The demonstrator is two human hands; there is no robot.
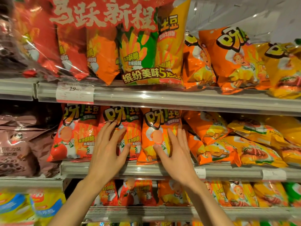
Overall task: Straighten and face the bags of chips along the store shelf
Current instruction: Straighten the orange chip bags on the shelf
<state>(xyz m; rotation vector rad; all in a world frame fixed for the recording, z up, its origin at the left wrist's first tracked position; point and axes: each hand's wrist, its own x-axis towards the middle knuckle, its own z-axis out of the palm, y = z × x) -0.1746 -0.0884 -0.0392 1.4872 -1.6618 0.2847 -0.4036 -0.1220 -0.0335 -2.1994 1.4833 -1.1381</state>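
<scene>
Both my hands are up at the middle shelf (162, 168), where the chip bags stand in a row.

My left hand (107, 150) lies flat on a red bag (130, 126). The fingers are straight and spread out. The fingertips (108, 122) touch the big letters near the top of the bag. This grip is loose and holds nothing; it only touches the front of the bag.

My right hand (177, 152) lies flat on the orange bag (156, 128) just to the right of the red one. Its fingers are straight and spread too, and the thumb points left across the picture on the bag. This grip is also loose and holds nothing.

Another red bag with a tomato (73, 134) stands just left of my left hand. These three bags stand up and show their fronts.

To the right of my right hand, more orange bags (210, 129) and yellow bags (254, 149) lean over and lie on each other in a messy heap.

Far left on this shelf are brown bags (19, 144).

The top shelf (179, 98) has a big pack of five bags (130, 54) with a white price tag (75, 93) under it, and tilted orange bags (234, 59) to the right.

The bottom shelf (162, 212) holds more red, orange and yellow bags.
</scene>
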